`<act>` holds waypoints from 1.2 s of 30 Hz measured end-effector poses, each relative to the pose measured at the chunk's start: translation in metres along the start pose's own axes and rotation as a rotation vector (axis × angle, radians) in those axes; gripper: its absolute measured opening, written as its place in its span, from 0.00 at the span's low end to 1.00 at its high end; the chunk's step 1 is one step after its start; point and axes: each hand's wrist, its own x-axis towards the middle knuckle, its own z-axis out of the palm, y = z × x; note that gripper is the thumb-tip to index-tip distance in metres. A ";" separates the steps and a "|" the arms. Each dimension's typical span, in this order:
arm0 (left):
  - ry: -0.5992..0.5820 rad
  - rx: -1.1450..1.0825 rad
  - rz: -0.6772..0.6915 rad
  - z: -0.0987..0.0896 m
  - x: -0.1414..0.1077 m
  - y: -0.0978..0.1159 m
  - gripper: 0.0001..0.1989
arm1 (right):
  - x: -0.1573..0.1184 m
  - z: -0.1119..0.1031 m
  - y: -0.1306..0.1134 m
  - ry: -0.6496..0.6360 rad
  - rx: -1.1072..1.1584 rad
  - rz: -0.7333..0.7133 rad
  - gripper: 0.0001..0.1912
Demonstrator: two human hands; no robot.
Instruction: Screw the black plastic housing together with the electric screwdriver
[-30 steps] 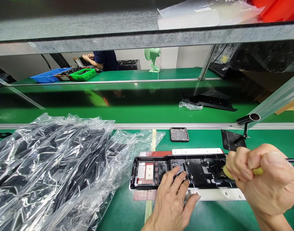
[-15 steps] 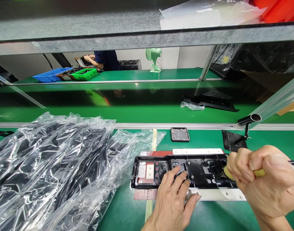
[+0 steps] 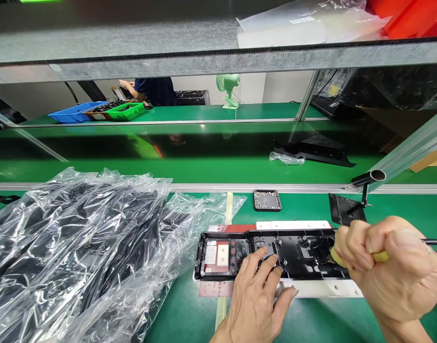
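Note:
A long black plastic housing point(image 3: 297, 255) lies open side up on a white and reddish fixture point(image 3: 347, 287). My left hand point(image 3: 256, 293) rests on the middle of the housing with its fingers spread, the fingertips touching its inner surface. At the right end, my right hand point(image 3: 391, 264) is wrapped round a yellow-handled tool point(image 3: 381, 257) with a black cord coming out behind it. The tool's tip is hidden in the dark right part of the housing. Behind the fixture sits a small black tray point(image 3: 267, 200) of tiny metal screws.
Dark parts in clear plastic point(image 3: 78, 247) cover the left of the bench. A black plate on a stand point(image 3: 347, 208) and a metal post point(image 3: 411, 143) are at the right. Beyond the rail lie a black part point(image 3: 318, 151), bins point(image 3: 77, 112) and a fan point(image 3: 228, 88); a person works there.
My right hand and the tool have shifted very slightly left. My left hand and the housing stay in place. The other person's hand and arm have moved a little left.

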 end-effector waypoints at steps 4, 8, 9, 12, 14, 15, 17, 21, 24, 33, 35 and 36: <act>0.001 -0.003 -0.004 0.000 0.000 0.001 0.13 | -0.001 0.001 0.000 0.023 -0.013 -0.003 0.19; 0.002 -0.003 -0.001 0.000 0.000 0.001 0.13 | -0.002 0.001 -0.003 0.015 -0.010 -0.003 0.19; 0.001 -0.005 0.000 0.000 0.001 0.001 0.13 | -0.002 0.001 -0.003 0.013 -0.010 -0.003 0.19; 0.002 -0.015 0.003 0.000 0.001 0.000 0.14 | -0.002 0.000 -0.003 0.021 -0.017 0.001 0.20; 0.004 -0.018 0.003 0.000 0.000 0.000 0.14 | -0.002 0.000 -0.002 0.017 -0.020 0.007 0.20; 0.005 -0.019 0.004 0.000 0.000 0.000 0.14 | -0.002 0.000 -0.002 0.011 -0.023 0.008 0.20; 0.006 -0.019 0.005 0.001 0.000 -0.001 0.14 | -0.002 0.000 0.000 -0.005 -0.033 0.002 0.19; 0.010 -0.024 0.003 0.001 0.000 -0.001 0.13 | -0.004 -0.003 0.001 -0.010 -0.072 -0.033 0.18; 0.011 -0.022 0.000 0.000 0.001 -0.001 0.13 | -0.006 -0.006 -0.001 -0.039 -0.101 -0.042 0.18; 0.010 -0.017 -0.008 0.000 0.001 -0.001 0.13 | 0.004 -0.022 -0.006 -0.295 -0.133 0.009 0.20; 0.010 -0.016 -0.007 0.000 0.001 -0.001 0.13 | 0.006 -0.023 -0.009 -0.271 -0.132 -0.006 0.20; 0.010 -0.018 -0.006 0.000 0.001 -0.001 0.13 | 0.007 -0.024 -0.011 -0.250 -0.131 -0.020 0.20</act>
